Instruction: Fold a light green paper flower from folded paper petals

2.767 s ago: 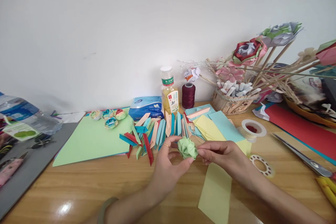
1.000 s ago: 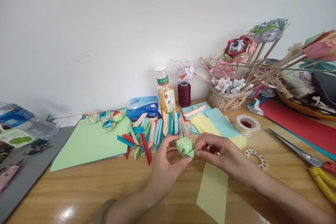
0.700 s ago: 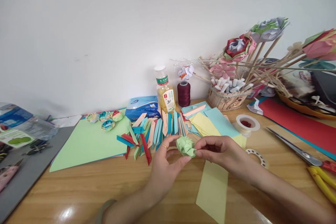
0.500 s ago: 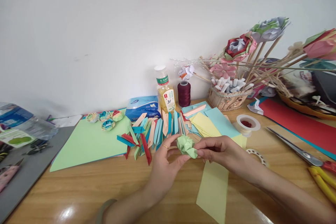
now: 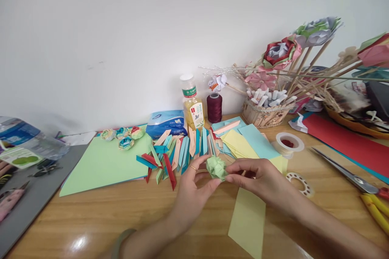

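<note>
A light green folded paper flower (image 5: 216, 167) is held up over the table, between both hands. My left hand (image 5: 194, 194) cups it from the left, thumb below and fingers behind. On its right edge, my right hand (image 5: 255, 178) pinches the paper between thumb and forefinger. Just behind the hands lies a heap of folded paper strips (image 5: 172, 156) in red, blue, green and peach. A pale yellow paper sheet (image 5: 247, 220) lies flat below my right hand. Parts of the flower are hidden by the fingers.
Several small paper flowers (image 5: 125, 143) lie on green sheets (image 5: 100, 166) at left. Behind stand a tissue pack (image 5: 166, 123), a drink bottle (image 5: 195, 109), a thread spool (image 5: 214, 108) and a basket (image 5: 264, 116). Scissors (image 5: 349, 176) and pliers (image 5: 375, 210) lie at right.
My right fingers have shifted slightly along the flower's right edge, and its turned-out petal there looks smaller than half a second ago. My left hand keeps its hold. The whole view has drifted slightly.
</note>
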The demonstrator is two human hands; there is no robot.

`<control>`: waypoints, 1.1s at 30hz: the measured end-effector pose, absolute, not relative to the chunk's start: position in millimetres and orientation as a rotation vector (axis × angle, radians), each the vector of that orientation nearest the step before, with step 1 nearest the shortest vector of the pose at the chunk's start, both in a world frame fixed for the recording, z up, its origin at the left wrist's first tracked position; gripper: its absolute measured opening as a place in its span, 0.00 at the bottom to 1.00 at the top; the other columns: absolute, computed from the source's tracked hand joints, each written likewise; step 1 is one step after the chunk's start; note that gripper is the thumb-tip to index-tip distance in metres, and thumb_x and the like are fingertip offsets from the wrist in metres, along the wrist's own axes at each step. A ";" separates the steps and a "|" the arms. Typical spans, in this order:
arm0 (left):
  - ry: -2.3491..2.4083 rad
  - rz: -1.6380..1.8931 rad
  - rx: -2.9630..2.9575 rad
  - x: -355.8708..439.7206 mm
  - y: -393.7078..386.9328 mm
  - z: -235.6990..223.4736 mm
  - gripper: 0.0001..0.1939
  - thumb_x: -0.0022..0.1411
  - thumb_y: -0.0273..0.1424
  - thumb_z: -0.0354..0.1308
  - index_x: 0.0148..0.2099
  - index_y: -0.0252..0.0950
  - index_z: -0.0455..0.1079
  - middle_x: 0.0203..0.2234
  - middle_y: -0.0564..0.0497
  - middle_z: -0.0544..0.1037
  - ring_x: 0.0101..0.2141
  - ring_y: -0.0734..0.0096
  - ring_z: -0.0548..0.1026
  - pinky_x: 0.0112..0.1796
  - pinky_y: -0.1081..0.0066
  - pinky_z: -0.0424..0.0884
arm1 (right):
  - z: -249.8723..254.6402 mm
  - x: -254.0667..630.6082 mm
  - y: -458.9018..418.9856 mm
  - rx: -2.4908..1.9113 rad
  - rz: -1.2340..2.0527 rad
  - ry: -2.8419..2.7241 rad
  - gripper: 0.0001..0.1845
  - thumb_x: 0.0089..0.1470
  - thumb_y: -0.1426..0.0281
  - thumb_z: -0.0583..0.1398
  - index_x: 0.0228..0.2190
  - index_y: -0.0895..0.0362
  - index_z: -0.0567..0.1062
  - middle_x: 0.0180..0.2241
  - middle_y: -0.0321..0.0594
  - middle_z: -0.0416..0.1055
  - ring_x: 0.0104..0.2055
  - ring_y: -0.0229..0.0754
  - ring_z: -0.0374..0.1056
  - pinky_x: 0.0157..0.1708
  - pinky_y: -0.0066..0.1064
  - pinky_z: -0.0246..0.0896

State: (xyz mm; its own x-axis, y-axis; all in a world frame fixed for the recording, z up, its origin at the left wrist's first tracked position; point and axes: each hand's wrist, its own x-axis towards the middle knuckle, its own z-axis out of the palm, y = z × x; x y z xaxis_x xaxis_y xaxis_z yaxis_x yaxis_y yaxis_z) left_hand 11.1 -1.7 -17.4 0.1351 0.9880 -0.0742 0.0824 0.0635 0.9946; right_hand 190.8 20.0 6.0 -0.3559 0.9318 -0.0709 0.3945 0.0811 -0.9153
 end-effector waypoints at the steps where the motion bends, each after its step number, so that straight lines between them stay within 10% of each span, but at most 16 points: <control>1: 1.189 1.016 1.277 11.1 -2.0 -16.6 0.24 0.52 0.33 0.60 0.52 0.39 0.62 0.49 0.44 0.70 0.47 0.60 0.71 0.48 0.61 0.68 | 5.9 190.3 19.8 -1.309 1.231 -1.826 0.10 0.48 0.62 0.61 0.27 0.55 0.79 0.27 0.37 0.75 0.28 0.39 0.67 0.26 0.28 0.59; 33: 1.311 1.020 1.349 12.8 -2.6 -16.0 0.21 0.51 0.30 0.59 0.48 0.39 0.61 0.43 0.48 0.72 0.44 0.66 0.71 0.44 0.66 0.70 | -0.3 181.0 12.3 -1.263 1.304 -1.765 0.12 0.50 0.69 0.55 0.32 0.55 0.78 0.33 0.39 0.76 0.33 0.42 0.71 0.33 0.32 0.65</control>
